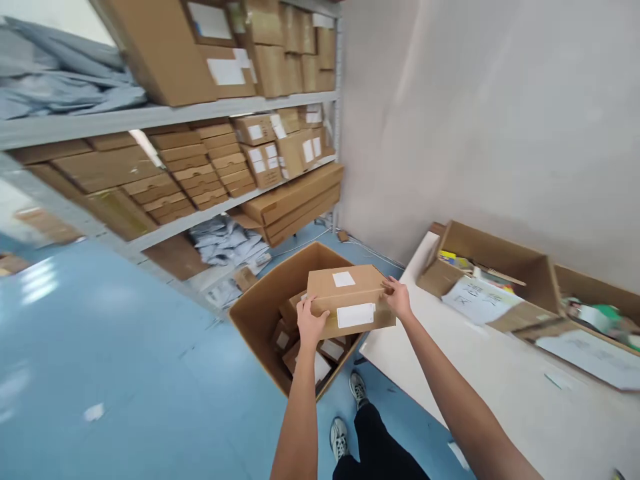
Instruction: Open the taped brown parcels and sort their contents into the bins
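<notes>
A closed brown cardboard box (327, 290) with white labels on its top and front is held between my two hands. My left hand (311, 321) grips its left end, thumb on the front face. At the right end, my right hand (397, 298) has its fingers closed on the edge. Below the held box stands a big open carton (260, 333) on the floor. Several smaller labelled boxes (283, 339) lie inside that carton, partly hidden by the held box and my left arm.
Metal shelving (210, 107) full of brown boxes runs along the left. Grey plastic mailers (225, 240) lie on its lowest level. To the right, a white table (425, 340) bears two open cartons (500, 250) with mixed items and handwritten sheets. My feet are just before the big carton.
</notes>
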Tool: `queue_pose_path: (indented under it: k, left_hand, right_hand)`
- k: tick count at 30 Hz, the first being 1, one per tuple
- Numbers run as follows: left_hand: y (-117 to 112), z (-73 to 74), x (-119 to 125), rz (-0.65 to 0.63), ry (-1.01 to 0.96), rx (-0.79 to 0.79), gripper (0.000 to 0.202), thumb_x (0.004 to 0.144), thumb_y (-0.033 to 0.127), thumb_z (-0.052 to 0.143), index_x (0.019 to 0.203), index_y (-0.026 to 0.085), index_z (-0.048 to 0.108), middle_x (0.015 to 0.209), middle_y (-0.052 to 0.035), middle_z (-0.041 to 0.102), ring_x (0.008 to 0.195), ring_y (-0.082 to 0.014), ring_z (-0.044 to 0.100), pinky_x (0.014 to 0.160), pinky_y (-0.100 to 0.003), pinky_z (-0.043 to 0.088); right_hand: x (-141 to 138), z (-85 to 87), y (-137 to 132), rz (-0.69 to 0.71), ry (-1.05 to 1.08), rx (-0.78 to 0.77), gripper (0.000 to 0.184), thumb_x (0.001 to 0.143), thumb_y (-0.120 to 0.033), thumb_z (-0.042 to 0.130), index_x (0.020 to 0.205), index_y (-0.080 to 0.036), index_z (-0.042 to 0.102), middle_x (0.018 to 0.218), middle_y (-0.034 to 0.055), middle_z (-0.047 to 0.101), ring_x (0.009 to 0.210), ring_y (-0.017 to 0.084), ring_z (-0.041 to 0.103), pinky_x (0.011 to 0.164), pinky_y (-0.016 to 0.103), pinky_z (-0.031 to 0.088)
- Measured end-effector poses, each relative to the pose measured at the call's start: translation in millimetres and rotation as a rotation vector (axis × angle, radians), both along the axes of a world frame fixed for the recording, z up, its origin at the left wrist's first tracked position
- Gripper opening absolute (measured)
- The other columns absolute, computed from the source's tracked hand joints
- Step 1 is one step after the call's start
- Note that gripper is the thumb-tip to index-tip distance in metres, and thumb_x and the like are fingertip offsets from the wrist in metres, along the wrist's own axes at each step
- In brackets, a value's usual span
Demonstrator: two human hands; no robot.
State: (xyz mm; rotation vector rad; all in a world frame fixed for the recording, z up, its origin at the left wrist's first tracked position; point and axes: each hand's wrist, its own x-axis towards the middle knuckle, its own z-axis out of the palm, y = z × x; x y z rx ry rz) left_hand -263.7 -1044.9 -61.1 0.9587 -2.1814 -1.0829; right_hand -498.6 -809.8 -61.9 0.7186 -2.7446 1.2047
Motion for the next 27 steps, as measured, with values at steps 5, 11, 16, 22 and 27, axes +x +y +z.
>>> queue_pose_path:
  k: [5,11,16,22,27]
  left_hand:
    - [80,6.5,-43,-0.207,0.101,-0.034,0.056,0.078,0.029,0.079,0.131,0.032,0.063,0.133,-0.006,0.053,0.133,-0.0294,0.054,0.118,-0.044,0.044]
    - [210,-36.7,-74,-0.499,0.028,0.022,0.057,0.077,0.02,0.076,0.132,0.028,0.064,0.134,-0.0088,0.054,0.136,-0.0294,0.054,0.12,-0.043,0.042]
    - [288,-106.4,-56,-0.628,-0.262,0.083,0.07,0.073,0.01,0.074,0.141,0.022,0.06,0.14,-0.0129,0.053,0.137,-0.0298,0.056,0.119,-0.04,0.043]
    - [319,-122.4,-54,-0.6,-0.373,0.001,0.078,0.074,0.011,0.072,0.149,0.021,0.053,0.144,-0.0149,0.053,0.142,-0.0304,0.05,0.122,-0.042,0.04]
    - [358,-77.7,-68,-0.506,-0.383,-0.072,0.07,0.08,0.017,0.066,0.148,0.025,0.054,0.146,-0.0143,0.05,0.138,-0.0283,0.054,0.117,-0.04,0.045]
  right_hand:
    - [24,19.6,131,-0.261,0.03,-0.118,0.043,0.074,-0.026,0.07,0.116,-0.023,0.079,0.144,0.0075,0.066,0.127,0.032,0.057,0.108,0.048,0.05]
    - [83,-24.3,283,-0.508,-0.026,0.052,0.05,0.077,-0.022,0.064,0.125,-0.021,0.076,0.151,0.01,0.058,0.132,0.034,0.054,0.112,0.048,0.046]
    - [158,-99.3,349,-0.489,-0.29,0.408,0.071,0.075,-0.011,0.064,0.146,-0.023,0.063,0.167,0.0117,0.037,0.138,0.036,0.051,0.116,0.046,0.039]
    - [181,-130.8,378,-0.314,-0.381,0.465,0.093,0.079,-0.008,0.061,0.164,-0.034,0.035,0.178,0.0021,0.005,0.15,0.034,0.036,0.116,0.043,0.037]
    - [158,-128.7,414,-0.266,-0.425,0.3,0.087,0.081,-0.01,0.061,0.163,-0.027,0.038,0.177,0.0069,0.009,0.154,0.032,0.033,0.122,0.042,0.032]
